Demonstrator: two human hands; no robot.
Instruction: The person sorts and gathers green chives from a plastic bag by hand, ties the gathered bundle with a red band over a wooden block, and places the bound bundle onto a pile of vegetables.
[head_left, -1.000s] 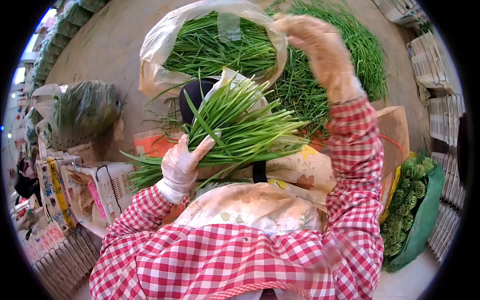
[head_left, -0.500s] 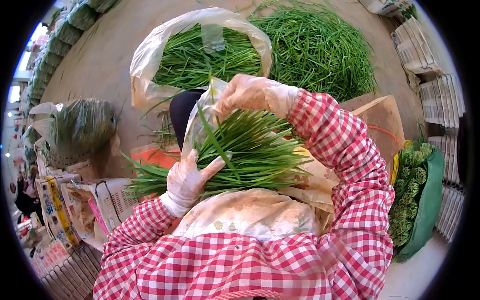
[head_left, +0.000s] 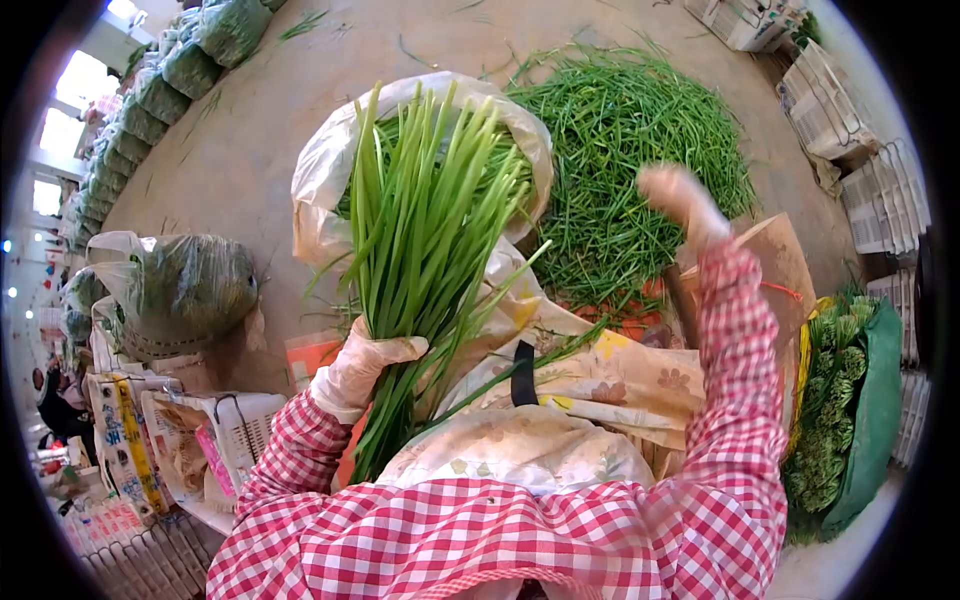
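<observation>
In a pale glove, my left hand [head_left: 362, 372] is wrapped round a thick bunch of long green leafy stalks [head_left: 425, 220], which stands nearly upright over the lap. Behind the bunch, the white plastic bag [head_left: 325, 185] holds more of the same greens. My right hand [head_left: 685, 200], also gloved and smeared by motion, is raised over the loose green heap [head_left: 620, 130] on the floor; its fingers cannot be made out clearly. A stained floral apron [head_left: 640, 380] with a black strap covers the lap.
A wrapped bundle of greens [head_left: 195, 290] sits at the left above white crates [head_left: 245, 425]. On the right are a cardboard box [head_left: 775, 260], tied bunches in green cloth [head_left: 870, 410] and stacked crates [head_left: 885, 205]. Filled bags [head_left: 160, 95] line the upper left.
My left hand has turned the bunch from lying sideways to nearly upright. My right hand has moved from the bunch out to the right, over the heap. The camera view has shifted.
</observation>
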